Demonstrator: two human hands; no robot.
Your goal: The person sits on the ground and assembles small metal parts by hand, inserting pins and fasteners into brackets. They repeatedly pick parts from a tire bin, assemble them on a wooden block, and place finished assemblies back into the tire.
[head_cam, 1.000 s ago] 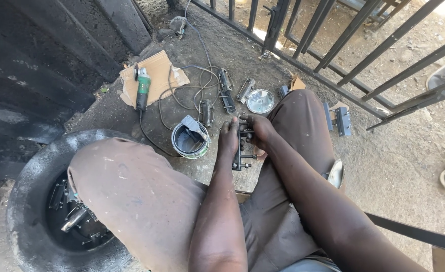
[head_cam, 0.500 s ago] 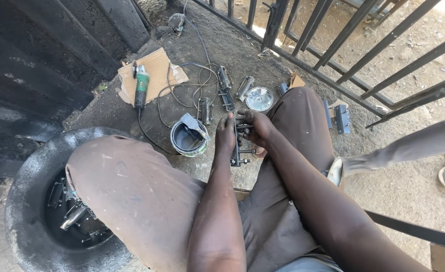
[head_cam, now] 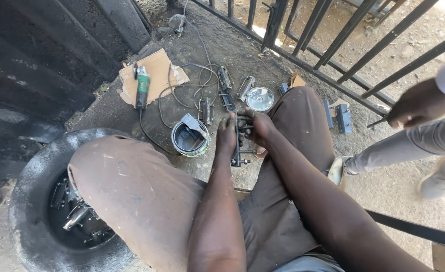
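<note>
The metal bracket (head_cam: 239, 143) remains grasped by left hand (head_cam: 227, 135) and right hand (head_cam: 259, 128); a bystander's hand (head_cam: 418, 103) has entered at right.

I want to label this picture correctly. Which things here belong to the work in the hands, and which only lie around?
In hand:
- dark metal bracket
- left hand
- right hand

Lying about:
- green angle grinder on cardboard
- open paint can
- round lid
- tyre holding metal parts
- loose brackets
</note>
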